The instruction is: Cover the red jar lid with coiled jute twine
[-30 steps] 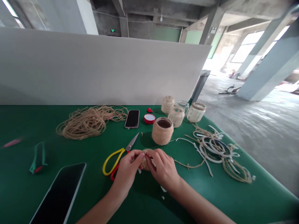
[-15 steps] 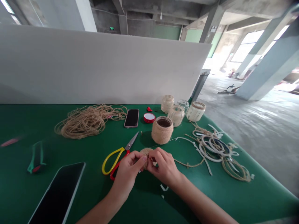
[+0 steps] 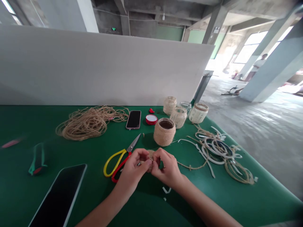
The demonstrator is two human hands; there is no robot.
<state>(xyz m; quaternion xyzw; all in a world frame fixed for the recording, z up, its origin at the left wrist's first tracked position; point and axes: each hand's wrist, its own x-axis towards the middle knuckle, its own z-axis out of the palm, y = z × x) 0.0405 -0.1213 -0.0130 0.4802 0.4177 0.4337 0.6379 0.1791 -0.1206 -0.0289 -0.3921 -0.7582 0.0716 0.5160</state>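
Note:
My left hand (image 3: pixel 134 168) is closed, its thumb and fingers pinching a small round piece of twine (image 3: pixel 151 153), mostly hidden behind the fingers. Against its other side, my right hand (image 3: pixel 165 164) closes with thumb and forefinger together. A length of twine (image 3: pixel 191 167) runs from beside the right hand toward the tangle at the right. Just beyond both hands stands a jar wrapped in twine (image 3: pixel 165 135). Left of my left hand lie scissors (image 3: pixel 123 160) with one yellow and one red handle, blades pointing away.
A loose twine bundle (image 3: pixel 87 123), a phone (image 3: pixel 133 119) and a red-rimmed lid (image 3: pixel 151 119) lie farther back. Several glass jars (image 3: pixel 178 117) stand at the back right. White strips and twine (image 3: pixel 220 149) tangle near the right edge. A dark tablet-like device (image 3: pixel 59 195) lies front left.
Both hands have shifted slightly and turned the round twine piece, which now shows less between the fingers. A person has come into sight in the far right background.

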